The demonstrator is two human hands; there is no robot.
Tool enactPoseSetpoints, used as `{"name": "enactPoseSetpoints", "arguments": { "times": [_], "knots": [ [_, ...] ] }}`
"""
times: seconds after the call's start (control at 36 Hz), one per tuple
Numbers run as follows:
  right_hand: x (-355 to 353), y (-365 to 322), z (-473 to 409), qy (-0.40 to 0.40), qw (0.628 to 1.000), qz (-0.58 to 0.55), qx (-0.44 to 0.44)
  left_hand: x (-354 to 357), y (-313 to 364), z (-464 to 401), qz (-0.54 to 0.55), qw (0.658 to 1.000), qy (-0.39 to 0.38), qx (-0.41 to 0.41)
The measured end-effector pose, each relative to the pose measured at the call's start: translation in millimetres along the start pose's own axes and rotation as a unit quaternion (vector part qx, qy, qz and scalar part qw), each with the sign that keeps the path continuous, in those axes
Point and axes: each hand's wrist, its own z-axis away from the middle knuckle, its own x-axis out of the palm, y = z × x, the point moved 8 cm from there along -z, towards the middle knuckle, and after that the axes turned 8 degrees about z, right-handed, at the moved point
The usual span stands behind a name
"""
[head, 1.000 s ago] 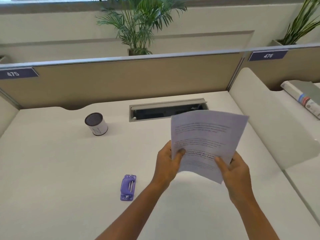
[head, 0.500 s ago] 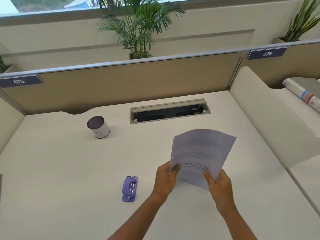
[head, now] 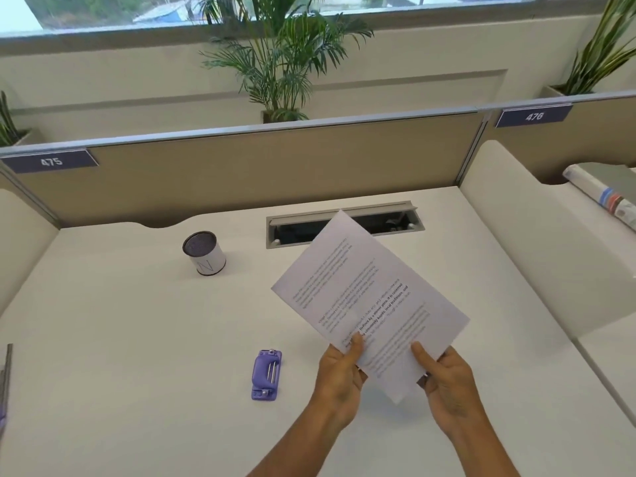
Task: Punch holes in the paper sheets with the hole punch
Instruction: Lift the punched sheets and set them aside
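Observation:
Printed paper sheets (head: 370, 297) are held up above the white desk (head: 120, 321), turned so one corner points away from me. My left hand (head: 340, 376) pinches their near left edge, thumb on top. My right hand (head: 447, 383) grips the near right edge, thumb on the printed face. A small purple hole punch (head: 266, 375) lies flat on the desk, left of my left hand and apart from it.
A white cylindrical pen cup (head: 204, 252) stands at the back left. A grey cable-tray slot (head: 344, 225) is set into the desk behind the sheets. A beige partition (head: 241, 166) closes the back, a white divider (head: 537, 242) the right side.
The sheets have turned counterclockwise in both hands, so their long side now runs diagonally. The head camera has tilted up and shows more of the window.

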Motion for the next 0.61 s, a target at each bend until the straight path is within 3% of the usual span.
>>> {"name": "enactPoseSetpoints", "arguments": {
  "times": [0.11, 0.25, 0.42, 0.5, 0.61],
  "knots": [
    [-4.8, -6.0, 6.8, 0.033, 0.996, 0.077, -0.012, -12.5, 9.5, -4.8, -0.027, 1.0, 0.0, 0.008],
    [-30.2, -28.6, 3.8, 0.034, 0.986, 0.164, -0.014, -44.2, 80.0, -16.5, -0.043, 0.991, 0.083, 0.091],
    [-43.6, -63.2, 0.8, 0.068, 0.968, 0.234, -0.061, -28.1, 120.0, -20.5, -0.318, 0.941, -0.011, 0.116],
    [-43.0, -77.5, 5.5, 0.105, 0.959, 0.242, -0.1, -8.9, 123.2, -20.1, -0.339, 0.93, -0.027, 0.141],
    [-45.3, -69.8, 13.2, 0.154, 0.951, 0.226, -0.142, 4.0, 120.2, -12.2, -0.321, 0.918, 0.003, 0.234]
  ]
}}
